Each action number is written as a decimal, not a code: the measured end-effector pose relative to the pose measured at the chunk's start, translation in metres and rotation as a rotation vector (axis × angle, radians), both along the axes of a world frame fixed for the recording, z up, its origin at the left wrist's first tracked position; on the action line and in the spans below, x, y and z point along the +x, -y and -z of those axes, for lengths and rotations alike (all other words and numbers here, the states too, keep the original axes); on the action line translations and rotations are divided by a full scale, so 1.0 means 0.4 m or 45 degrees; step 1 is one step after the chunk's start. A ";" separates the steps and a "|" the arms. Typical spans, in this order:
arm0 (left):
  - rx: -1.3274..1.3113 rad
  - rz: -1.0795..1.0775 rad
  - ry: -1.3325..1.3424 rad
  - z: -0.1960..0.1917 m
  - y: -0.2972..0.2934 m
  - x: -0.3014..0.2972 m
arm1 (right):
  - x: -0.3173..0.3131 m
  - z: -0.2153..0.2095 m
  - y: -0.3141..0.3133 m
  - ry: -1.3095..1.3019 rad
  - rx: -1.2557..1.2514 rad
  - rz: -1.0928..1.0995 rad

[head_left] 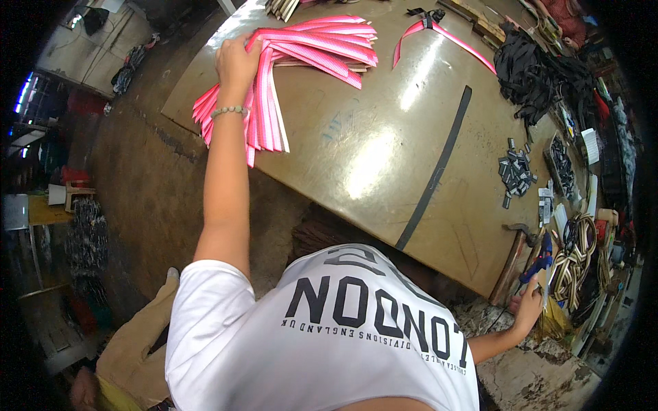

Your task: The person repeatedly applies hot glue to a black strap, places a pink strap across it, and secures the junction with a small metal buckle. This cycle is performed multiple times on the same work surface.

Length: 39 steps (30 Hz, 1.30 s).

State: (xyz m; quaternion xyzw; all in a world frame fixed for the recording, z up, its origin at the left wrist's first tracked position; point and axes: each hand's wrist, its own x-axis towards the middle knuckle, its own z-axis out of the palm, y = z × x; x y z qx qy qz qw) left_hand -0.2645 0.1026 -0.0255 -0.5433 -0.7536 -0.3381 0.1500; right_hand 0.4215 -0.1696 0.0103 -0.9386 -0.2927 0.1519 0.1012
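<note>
My left hand (236,63) is closed on a bundle of pink and white webbing straps (308,44) at the far left of the table. The straps fan out to the right from my fingers, and more ends hang down past the table's edge beside my wrist. Down at the table's right corner, my right hand (526,307) is closed round a blue-handled tool (540,264). The kind of tool is too small to make out. Nearer the middle of the table, a long black strap (439,171) lies flat.
The brown tabletop (322,164) also bears a pink strap with a black buckle (428,24), a heap of black straps (541,75) and small dark metal-looking pieces (515,171). A coil of striped strap (572,264) lies at right. Another person's arm (569,24) shows far right.
</note>
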 end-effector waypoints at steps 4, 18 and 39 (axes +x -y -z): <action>0.007 0.043 -0.067 0.036 -0.011 -0.043 | -0.137 -0.067 0.003 -0.199 0.191 -0.085; 0.018 1.202 0.408 -0.361 0.299 0.495 | -0.498 -0.175 -0.170 -0.319 1.505 -0.976; -0.334 1.592 0.179 0.053 0.521 0.588 | -0.577 0.074 -0.322 -0.562 0.944 -1.090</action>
